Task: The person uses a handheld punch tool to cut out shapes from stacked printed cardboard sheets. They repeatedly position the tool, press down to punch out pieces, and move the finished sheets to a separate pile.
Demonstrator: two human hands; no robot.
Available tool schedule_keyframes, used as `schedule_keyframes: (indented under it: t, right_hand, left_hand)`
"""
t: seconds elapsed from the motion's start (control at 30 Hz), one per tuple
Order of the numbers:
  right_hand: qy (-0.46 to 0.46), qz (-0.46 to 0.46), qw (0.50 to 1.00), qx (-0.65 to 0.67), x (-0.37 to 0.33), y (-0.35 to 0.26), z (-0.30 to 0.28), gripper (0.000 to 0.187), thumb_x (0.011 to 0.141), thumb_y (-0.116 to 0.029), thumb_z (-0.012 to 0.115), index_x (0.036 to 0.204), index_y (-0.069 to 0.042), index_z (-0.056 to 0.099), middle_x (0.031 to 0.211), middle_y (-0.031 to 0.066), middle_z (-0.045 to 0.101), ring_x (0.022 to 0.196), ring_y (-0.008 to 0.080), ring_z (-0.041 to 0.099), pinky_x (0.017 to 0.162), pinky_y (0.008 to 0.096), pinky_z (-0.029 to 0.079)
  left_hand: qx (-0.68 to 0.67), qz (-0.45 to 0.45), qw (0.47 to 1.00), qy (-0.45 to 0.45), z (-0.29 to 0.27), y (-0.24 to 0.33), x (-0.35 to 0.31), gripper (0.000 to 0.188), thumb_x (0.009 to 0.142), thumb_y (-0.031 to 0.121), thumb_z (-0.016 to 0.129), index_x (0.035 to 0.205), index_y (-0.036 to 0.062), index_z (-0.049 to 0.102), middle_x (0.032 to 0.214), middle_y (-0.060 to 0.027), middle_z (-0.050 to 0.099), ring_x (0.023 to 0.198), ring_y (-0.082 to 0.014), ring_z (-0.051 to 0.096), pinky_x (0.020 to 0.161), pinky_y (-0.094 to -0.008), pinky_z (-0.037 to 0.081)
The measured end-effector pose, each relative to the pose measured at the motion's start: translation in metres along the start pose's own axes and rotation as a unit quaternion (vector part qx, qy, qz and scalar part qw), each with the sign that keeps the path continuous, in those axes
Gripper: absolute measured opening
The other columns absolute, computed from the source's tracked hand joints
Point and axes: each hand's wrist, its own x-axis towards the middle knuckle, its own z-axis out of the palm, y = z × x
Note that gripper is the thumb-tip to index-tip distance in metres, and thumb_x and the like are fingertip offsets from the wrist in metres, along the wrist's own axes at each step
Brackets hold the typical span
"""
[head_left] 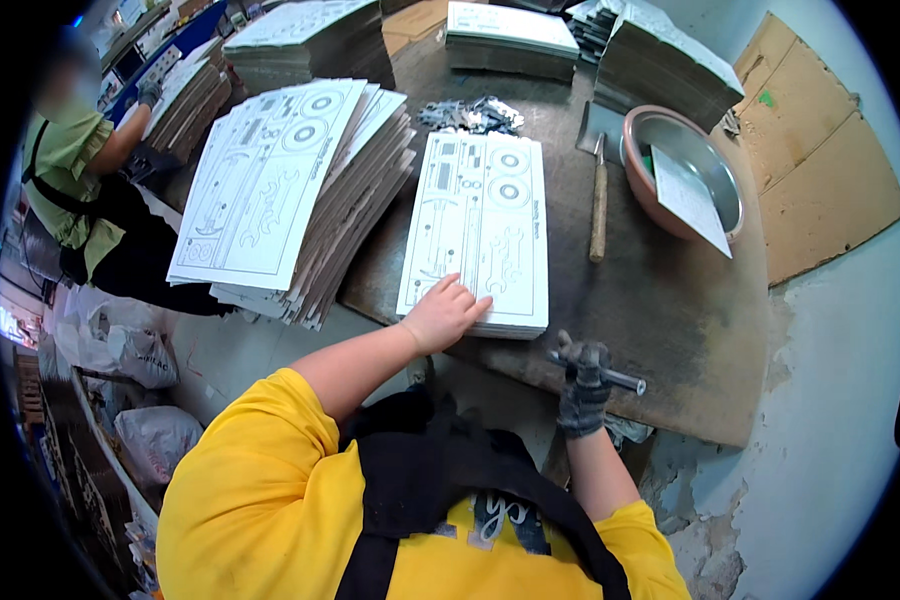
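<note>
A short stack of white printed boards (pixel 480 210) with tool outlines lies in front of me. My left hand (pixel 444 316), bare, rests on the near edge of its top sheet, fingers stretched out. Right of the stack's near corner, at the table's front edge, my right hand (pixel 583 388) wears a dark grey glove. Its fingers are closed round a shiny metal rod (pixel 625 382), whose round end sticks out to the right. A taller, fanned pile of the same boards (pixel 260 190) leans beside the stack on the left.
A hammer-like tool with a wooden handle (pixel 599 215) lies right of the stack. Beyond it, a pinkish basin (pixel 645 190) holds a white board. Grey scrap pieces (pixel 470 115) lie behind the stack. More board piles (pixel 510 30) line the back. A co-worker (pixel 80 170) stands at far left.
</note>
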Motion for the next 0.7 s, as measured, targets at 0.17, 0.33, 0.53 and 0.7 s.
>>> schedule_keyframes:
  t: [0.17, 0.33, 0.53, 0.7]
  right_hand:
    - [0.021, -0.019, 1.0, 0.014, -0.016, -0.012, -0.039, 0.028, 0.086, -0.027, 0.055, 0.066, -0.013, 0.04, 0.058, -0.0013, 0.04, 0.058, 0.0128, 0.042, 0.092, 0.0472, 0.037]
    - [-0.003, -0.029, 0.999, 0.039, -0.007, -0.012, -0.036, 0.029, 0.086, -0.029, 0.056, 0.068, -0.012, 0.042, 0.059, -0.0006, 0.044, 0.058, 0.0129, 0.044, 0.09, 0.0465, 0.039]
    - [-0.032, -0.028, 0.998, 0.043, 0.008, -0.017, -0.018, 0.029, 0.085, -0.031, 0.057, 0.068, -0.012, 0.044, 0.059, -0.0007, 0.043, 0.058, 0.013, 0.044, 0.092, 0.0472, 0.037]
    - [-0.02, -0.05, 0.998, 0.037, 0.02, -0.026, -0.015, 0.037, 0.083, -0.034, 0.058, 0.061, -0.013, 0.037, 0.054, -0.0015, 0.038, 0.053, 0.0127, 0.039, 0.09, 0.0472, 0.038]
  left_hand:
    - [0.034, -0.014, 0.996, -0.077, -0.039, 0.002, 0.014, 0.043, 0.075, 0.014, 0.054, 0.117, 0.0056, 0.049, 0.089, -0.009, 0.055, 0.091, -0.0228, 0.053, 0.099, -0.0426, 0.03]
    - [0.091, -0.032, 0.993, -0.062, -0.008, 0.006, 0.004, 0.046, 0.078, 0.016, 0.05, 0.122, 0.0054, 0.044, 0.088, -0.0098, 0.054, 0.092, -0.0238, 0.053, 0.1, -0.0455, 0.027]
    - [0.082, -0.035, 0.994, -0.063, -0.049, 0.019, 0.001, 0.044, 0.08, 0.012, 0.045, 0.124, 0.0068, 0.044, 0.085, -0.0096, 0.055, 0.087, -0.0247, 0.055, 0.101, -0.0471, 0.027]
    - [0.023, -0.138, 0.964, 0.225, -0.181, -0.014, 0.0, 0.042, 0.071, -0.003, 0.052, 0.111, 0.0086, 0.056, 0.078, -0.0091, 0.051, 0.079, -0.0254, 0.052, 0.069, -0.0345, 0.044]
